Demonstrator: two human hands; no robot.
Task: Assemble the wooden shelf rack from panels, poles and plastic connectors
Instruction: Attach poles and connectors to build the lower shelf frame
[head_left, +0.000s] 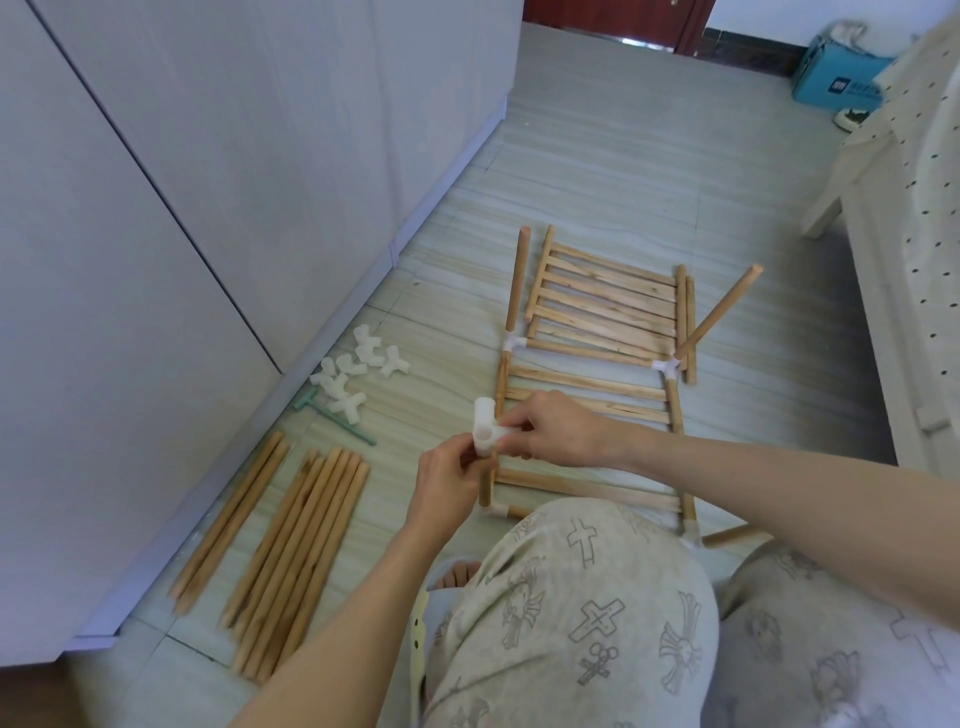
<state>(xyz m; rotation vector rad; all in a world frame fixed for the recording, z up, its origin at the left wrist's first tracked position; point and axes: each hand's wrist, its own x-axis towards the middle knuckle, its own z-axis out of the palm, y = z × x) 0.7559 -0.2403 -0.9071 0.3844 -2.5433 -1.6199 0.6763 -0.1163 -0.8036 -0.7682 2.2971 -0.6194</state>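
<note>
a: a white plastic connector (487, 430) is pinched between both hands, just over the near left corner of the half-built rack (592, 384) lying on the floor (597, 171).

b: the left hand (451, 475) is closed on the connector's lower socket from below; the right hand (558, 428) is closed on its side arm. both grips are narrow, fingertips only.

a: under the connector, a short pole (486, 486) is seen standing up from the rack's corner joint. the connector looks about to be seated on that pole's top, as a guess.

b: the piece is judged light and stiff, a little slick. it is best taken by its arms, with the open sockets left clear.

a: the pole should be gripped low and held straight; a tilted push could jam the socket or lever the joint below apart.

b: the slatted panels (610, 296) appear thin and are better not leaned on.

a: spare connectors (358, 371) are heaped near the cabinet (182, 182), loose poles (291, 545) are laid in two bundles on the left, and a small green tool (332, 418) lies between them.

b: plenty is left to be fitted; the rack is judged early to midway.
</note>
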